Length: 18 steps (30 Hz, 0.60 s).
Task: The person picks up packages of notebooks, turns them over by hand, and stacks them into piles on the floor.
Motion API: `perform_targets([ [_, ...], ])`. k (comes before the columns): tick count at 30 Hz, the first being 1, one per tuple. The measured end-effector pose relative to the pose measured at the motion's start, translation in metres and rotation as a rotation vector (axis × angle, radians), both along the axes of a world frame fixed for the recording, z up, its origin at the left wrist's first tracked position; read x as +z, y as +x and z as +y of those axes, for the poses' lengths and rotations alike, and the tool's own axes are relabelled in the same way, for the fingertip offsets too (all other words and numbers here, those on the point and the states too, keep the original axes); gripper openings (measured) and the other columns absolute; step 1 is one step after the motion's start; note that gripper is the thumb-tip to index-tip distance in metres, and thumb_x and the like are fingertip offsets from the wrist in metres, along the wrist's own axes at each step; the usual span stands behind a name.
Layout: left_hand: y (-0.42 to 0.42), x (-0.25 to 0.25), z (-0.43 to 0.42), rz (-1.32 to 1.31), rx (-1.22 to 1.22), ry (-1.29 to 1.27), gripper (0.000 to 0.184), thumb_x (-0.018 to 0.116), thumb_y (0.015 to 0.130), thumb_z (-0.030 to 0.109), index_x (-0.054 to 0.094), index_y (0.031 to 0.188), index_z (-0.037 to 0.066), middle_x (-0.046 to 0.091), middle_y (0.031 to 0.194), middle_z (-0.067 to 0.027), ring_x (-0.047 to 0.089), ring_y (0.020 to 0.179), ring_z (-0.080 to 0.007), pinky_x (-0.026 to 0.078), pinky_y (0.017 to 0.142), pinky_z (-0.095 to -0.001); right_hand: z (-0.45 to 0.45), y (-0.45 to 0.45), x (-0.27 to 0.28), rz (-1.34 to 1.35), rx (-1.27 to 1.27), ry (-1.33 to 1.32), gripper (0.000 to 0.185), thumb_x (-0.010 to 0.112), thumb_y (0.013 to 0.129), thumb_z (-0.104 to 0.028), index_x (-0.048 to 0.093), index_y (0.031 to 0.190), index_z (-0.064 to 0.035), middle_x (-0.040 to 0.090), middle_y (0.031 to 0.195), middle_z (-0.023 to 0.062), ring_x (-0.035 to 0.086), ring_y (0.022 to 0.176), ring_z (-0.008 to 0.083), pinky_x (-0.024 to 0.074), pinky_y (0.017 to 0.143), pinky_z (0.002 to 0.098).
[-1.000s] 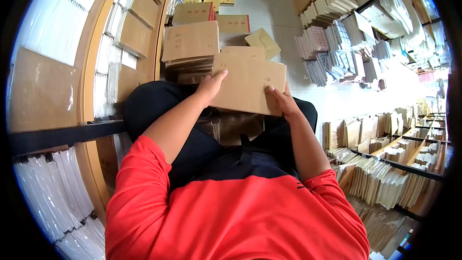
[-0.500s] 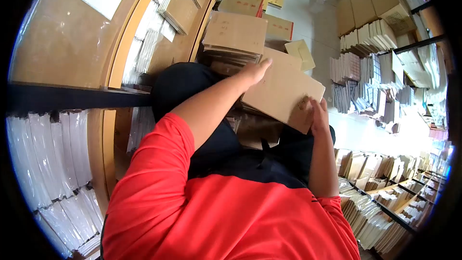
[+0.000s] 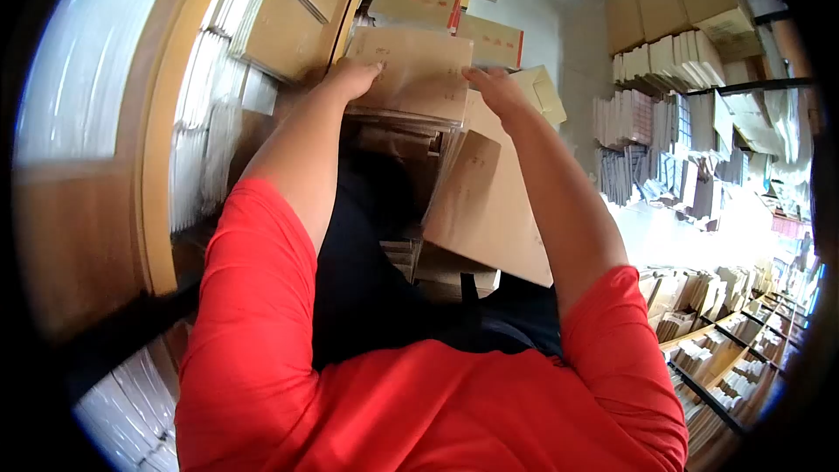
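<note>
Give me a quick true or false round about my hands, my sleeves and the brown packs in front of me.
1. Your left hand is at the left side of the tall brown stack. True.
2. Your right hand rests on your lap. False: it is at that stack's right side.
3. Your sleeves are blue. False: they are red.
4. A loose brown pack lies slanted, nearer you than the stack's top. True.

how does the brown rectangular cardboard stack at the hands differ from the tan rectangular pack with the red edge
The brown cardboard stack has dark markings, while the tan red-edged pack has red ones. The stack shows no red edge; the pack does. The left hand and right hand are at the stack, neither at the pack. Both have rectangular, brownish tops.
</note>
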<state>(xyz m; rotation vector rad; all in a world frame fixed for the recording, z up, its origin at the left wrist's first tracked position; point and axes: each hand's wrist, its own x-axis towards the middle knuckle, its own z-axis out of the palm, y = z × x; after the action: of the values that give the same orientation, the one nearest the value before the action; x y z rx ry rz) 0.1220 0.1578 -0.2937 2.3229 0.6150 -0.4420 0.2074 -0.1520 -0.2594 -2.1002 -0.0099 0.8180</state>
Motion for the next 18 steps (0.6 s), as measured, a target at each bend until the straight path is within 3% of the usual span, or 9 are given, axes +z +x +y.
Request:
perform_targets([
  [2, 0.008, -0.015, 0.008, 0.067, -0.010, 0.035, 0.065, 0.056, 0.100, 0.055, 0.063, 0.138, 0.002, 0.060, 0.142, -0.0266, 0.057, 0.133, -0.0406, 0.045, 0.111, -0.0428, 0.015, 0.012, -0.022, 0.178, -0.025, -0.012, 0.080, 0.068, 0.092, -0.060, 0.053, 0.147, -0.0040, 0.060, 0.141, 0.0185, 0.053, 0.132, 0.0290, 0.0389, 0.111, 0.0480],
  [4, 0.014, -0.006, 0.007, 0.131, 0.021, -0.068, 0.067, 0.056, 0.099, 0.057, 0.063, 0.139, 0.003, 0.059, 0.145, -0.0254, 0.056, 0.135, -0.0399, 0.045, 0.112, -0.0430, 0.036, 0.016, -0.006, 0.320, -0.052, -0.093, 0.075, 0.067, 0.094, -0.060, 0.055, 0.146, -0.0063, 0.059, 0.144, 0.0148, 0.054, 0.131, 0.0275, 0.0381, 0.110, 0.0535],
  [7, 0.017, -0.014, 0.008, 0.154, 0.156, -0.188, 0.070, 0.058, 0.098, 0.059, 0.061, 0.142, 0.005, 0.058, 0.148, -0.0236, 0.054, 0.137, -0.0391, 0.043, 0.113, -0.0438, 0.047, 0.024, -0.053, 0.503, -0.124, 0.141, 0.072, 0.068, 0.095, -0.057, 0.055, 0.146, -0.0067, 0.060, 0.142, 0.0126, 0.057, 0.125, 0.0263, 0.0395, 0.110, 0.0524],
  [8, 0.017, -0.018, 0.011, 0.150, 0.217, -0.220, 0.071, 0.058, 0.098, 0.060, 0.061, 0.143, 0.005, 0.057, 0.149, -0.0230, 0.054, 0.138, -0.0388, 0.043, 0.113, -0.0442, 0.043, 0.024, -0.063, 0.489, -0.108, 0.199, 0.072, 0.070, 0.096, -0.054, 0.053, 0.146, -0.0068, 0.061, 0.142, 0.0117, 0.060, 0.124, 0.0257, 0.0445, 0.108, 0.0488],
  [11, 0.021, -0.026, 0.016, 0.124, 0.336, -0.328, 0.075, 0.061, 0.096, 0.062, 0.060, 0.144, 0.005, 0.057, 0.150, -0.0204, 0.054, 0.138, -0.0357, 0.043, 0.112, -0.0435, 0.043, 0.016, -0.087, 0.473, -0.303, 0.343, 0.071, 0.072, 0.095, -0.055, 0.056, 0.144, -0.0054, 0.062, 0.139, 0.0157, 0.057, 0.128, 0.0282, 0.0471, 0.105, 0.0448],
  [14, 0.028, -0.021, 0.017, 0.200, 0.430, -0.459, 0.079, 0.063, 0.094, 0.063, 0.058, 0.146, 0.003, 0.058, 0.148, -0.0211, 0.055, 0.136, -0.0334, 0.044, 0.111, -0.0426, 0.040, 0.014, -0.090, 0.491, -0.284, 0.478, 0.069, 0.071, 0.097, -0.051, 0.052, 0.146, -0.0058, 0.062, 0.139, 0.0145, 0.057, 0.128, 0.0280, 0.0486, 0.104, 0.0446],
  [18, 0.029, -0.046, 0.029, 0.234, 0.522, -0.781, 0.089, 0.067, 0.092, 0.065, 0.051, 0.151, 0.001, 0.054, 0.151, -0.0222, 0.051, 0.138, -0.0321, 0.042, 0.112, -0.0444, 0.045, 0.012, -0.067, 0.508, -0.339, 0.452, 0.068, 0.070, 0.099, -0.047, 0.049, 0.147, -0.0030, 0.060, 0.143, 0.0109, 0.060, 0.126, 0.0251, 0.0533, 0.103, 0.0415],
])
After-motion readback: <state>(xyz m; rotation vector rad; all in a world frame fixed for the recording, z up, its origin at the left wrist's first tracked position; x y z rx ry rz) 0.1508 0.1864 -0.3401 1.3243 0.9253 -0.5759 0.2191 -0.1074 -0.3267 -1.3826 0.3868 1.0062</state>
